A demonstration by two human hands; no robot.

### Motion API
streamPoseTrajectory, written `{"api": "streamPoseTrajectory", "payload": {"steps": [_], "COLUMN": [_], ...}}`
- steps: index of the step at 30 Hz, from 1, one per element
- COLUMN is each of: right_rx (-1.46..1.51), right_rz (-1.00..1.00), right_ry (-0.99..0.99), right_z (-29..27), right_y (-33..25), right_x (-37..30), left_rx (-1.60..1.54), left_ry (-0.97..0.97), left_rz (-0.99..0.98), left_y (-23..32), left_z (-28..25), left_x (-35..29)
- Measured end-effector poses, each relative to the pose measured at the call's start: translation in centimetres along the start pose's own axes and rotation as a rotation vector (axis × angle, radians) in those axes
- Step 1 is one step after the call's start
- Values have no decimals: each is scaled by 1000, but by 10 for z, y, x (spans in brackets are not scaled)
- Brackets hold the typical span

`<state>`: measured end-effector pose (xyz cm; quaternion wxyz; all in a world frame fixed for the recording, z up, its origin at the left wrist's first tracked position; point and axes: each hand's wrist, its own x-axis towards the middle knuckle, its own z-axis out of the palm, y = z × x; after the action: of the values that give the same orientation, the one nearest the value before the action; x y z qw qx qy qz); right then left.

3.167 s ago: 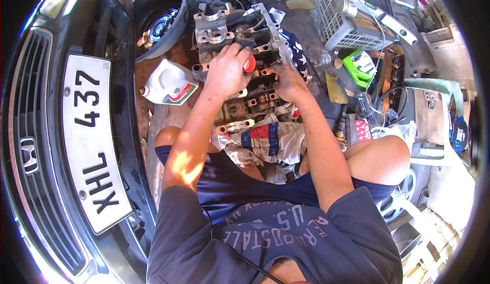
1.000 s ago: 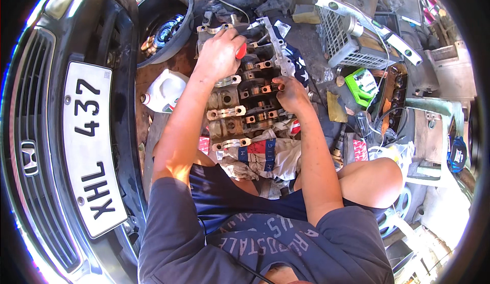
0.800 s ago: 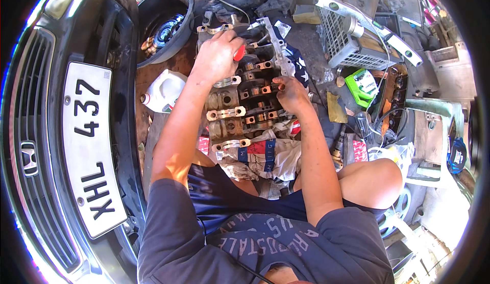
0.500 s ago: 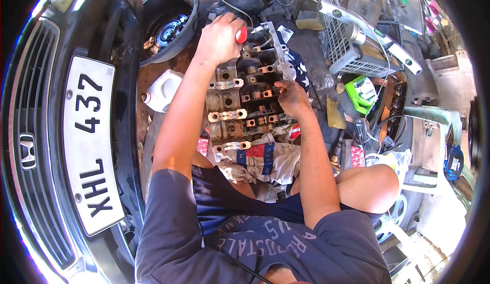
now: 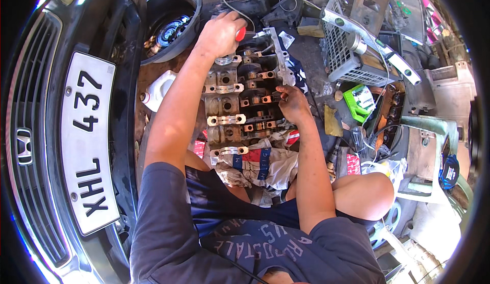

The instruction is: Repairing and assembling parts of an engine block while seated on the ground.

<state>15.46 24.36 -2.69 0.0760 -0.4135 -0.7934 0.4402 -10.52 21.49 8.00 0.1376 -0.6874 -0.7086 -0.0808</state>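
An upturned engine block point(image 5: 223, 105) lies in front of me with its crankshaft point(image 5: 255, 100) exposed and pale metal bearing caps point(image 5: 226, 119) in a row along it. My left hand point(image 5: 220, 35) is wrapped round a red-ended tool point(image 5: 240, 34) above the block's far left corner; the rest of the tool is hidden by the fist. Dark with grease, my right hand point(image 5: 294, 105) rests at the block's right side beside the crankshaft. Its fingers are curled together, and whatever they may pinch is too small to make out.
A car bumper with a plate point(image 5: 89, 141) runs along the left. Beyond it stand a black tub point(image 5: 191, 26) and a white jug point(image 5: 159, 89). Rags point(image 5: 270, 169) lie at the block's near end. On the right are a grey crate point(image 5: 347, 69) and a green chair point(image 5: 429, 126).
The whole view has shifted slightly. My right hand's fingers have drawn in a little at the block's side, while my left hand keeps its grip on the red-ended tool.
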Motion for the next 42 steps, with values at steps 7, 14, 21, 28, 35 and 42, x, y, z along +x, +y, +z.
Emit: {"api": "streamPoseTrajectory", "payload": {"steps": [7,14,21,28,35,42], "right_rx": [-5,12,24,19,22,28], "right_rz": [-7,16,8,10,46,25], "right_ry": [5,7,-1,5,-14,7], "right_z": [0,-1,2,3,2,5], "right_y": [1,-1,-1,0,-3,4], "right_x": [1,2,2,3,3,5], "left_rx": [28,91,73,57,104,187], "left_ry": [3,-18,7,-4,-41,-61], "left_rz": [-59,-69,-33,-2,-126,-36], "left_y": [-9,-19,-21,-24,-32,-41], "left_z": [10,22,29,33,27,37], "left_x": [9,20,23,25,41,56]}}
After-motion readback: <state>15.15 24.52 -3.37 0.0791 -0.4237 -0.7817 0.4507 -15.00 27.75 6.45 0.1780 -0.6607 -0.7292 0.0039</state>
